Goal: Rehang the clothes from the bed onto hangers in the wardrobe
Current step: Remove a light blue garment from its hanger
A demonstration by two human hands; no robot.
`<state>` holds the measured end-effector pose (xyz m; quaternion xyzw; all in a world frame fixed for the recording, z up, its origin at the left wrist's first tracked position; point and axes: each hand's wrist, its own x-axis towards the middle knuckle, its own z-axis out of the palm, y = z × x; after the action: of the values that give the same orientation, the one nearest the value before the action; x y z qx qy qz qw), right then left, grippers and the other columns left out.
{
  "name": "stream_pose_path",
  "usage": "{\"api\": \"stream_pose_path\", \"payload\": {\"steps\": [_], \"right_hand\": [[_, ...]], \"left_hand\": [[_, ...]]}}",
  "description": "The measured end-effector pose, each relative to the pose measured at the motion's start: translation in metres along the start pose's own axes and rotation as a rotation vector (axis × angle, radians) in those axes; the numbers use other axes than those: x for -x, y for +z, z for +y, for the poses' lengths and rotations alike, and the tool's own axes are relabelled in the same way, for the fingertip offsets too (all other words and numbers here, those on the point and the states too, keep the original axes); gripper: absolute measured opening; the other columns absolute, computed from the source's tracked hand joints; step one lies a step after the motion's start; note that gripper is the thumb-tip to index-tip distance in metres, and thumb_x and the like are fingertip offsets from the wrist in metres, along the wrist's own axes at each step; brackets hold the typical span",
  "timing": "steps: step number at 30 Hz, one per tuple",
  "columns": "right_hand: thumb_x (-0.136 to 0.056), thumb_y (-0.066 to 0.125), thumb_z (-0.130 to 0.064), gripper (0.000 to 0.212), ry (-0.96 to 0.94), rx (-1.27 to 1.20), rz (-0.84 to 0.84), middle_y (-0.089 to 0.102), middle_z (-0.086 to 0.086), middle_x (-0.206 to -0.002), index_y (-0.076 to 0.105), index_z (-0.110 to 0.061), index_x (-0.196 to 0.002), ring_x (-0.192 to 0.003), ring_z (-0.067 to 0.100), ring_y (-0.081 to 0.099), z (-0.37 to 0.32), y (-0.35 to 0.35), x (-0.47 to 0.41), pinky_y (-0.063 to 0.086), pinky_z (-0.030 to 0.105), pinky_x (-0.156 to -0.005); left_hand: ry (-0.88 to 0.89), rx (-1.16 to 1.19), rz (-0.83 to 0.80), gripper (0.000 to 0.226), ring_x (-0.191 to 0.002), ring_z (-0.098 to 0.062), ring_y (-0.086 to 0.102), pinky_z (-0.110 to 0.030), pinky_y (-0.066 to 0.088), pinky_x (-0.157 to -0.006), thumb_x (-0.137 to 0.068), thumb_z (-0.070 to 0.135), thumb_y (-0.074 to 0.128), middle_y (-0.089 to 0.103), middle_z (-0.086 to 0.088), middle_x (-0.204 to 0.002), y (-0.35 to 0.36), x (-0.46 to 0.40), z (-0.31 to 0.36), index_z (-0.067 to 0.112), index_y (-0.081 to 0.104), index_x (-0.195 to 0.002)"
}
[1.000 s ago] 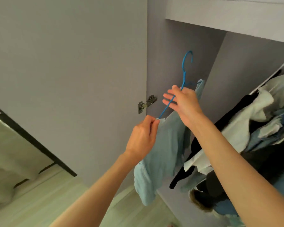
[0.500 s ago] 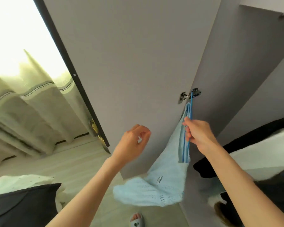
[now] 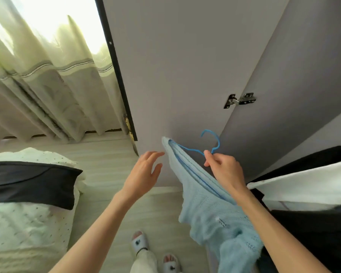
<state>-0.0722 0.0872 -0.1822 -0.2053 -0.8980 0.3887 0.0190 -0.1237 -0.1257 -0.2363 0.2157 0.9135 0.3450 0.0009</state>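
beside the open wardrobe door (image 3: 185, 66), the right hand (image 3: 225, 170) pinches the neck of the blue hanger (image 3: 193, 149), fingers curled tight round the wire just under the hook, while the left hand (image 3: 144, 174) floats near the hanger's far tip with fingers spread, touching nothing. the pale blue knit top (image 3: 211, 209) is on the hanger, one shoulder capped over the tip and the rest draping down past the wrist toward the floor. progress looks like this: this garment is threaded on but not yet on a rail, so the hanging step is left, and a dark garment (image 3: 28, 182) on the bed (image 3: 18, 233) suggests more to come. the hanger's long axis runs on a slant, from upper left down to lower right, its hook curling upward toward the door hinge (image 3: 240, 100). dark and white clothes (image 3: 303, 186) crowd the wardrobe at right.
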Motion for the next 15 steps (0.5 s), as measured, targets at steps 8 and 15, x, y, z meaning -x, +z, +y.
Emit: {"api": "stream_pose_path", "payload": {"steps": [8,15], "right_hand": [[-0.09,0.054,-0.04,0.044,-0.354,0.001,-0.192,0.046,-0.016,-0.038,0.066,-0.012,-0.059,-0.05,0.002,0.047,-0.054,0.048,0.003,0.032,0.017,-0.056],[-0.088,0.056,-0.035,0.043,-0.637,-0.141,-0.411,0.042,-0.01,-0.035,0.065,-0.012,-0.053,-0.046,0.004,0.046,-0.131,0.134,0.034,0.03,0.014,-0.048]], "left_hand": [[-0.284,-0.189,0.209,0.049,-0.133,-0.026,0.036,-0.042,0.03,-0.11,-0.091,0.009,0.055,0.043,-0.01,-0.141,-0.069,0.072,-0.077,0.009,0.041,-0.138],[-0.427,-0.117,0.386,0.033,-0.085,-0.008,0.056,-0.021,0.043,-0.075,-0.088,0.028,0.046,0.069,-0.003,-0.09,-0.134,0.181,-0.106,0.008,0.069,-0.097]]}}
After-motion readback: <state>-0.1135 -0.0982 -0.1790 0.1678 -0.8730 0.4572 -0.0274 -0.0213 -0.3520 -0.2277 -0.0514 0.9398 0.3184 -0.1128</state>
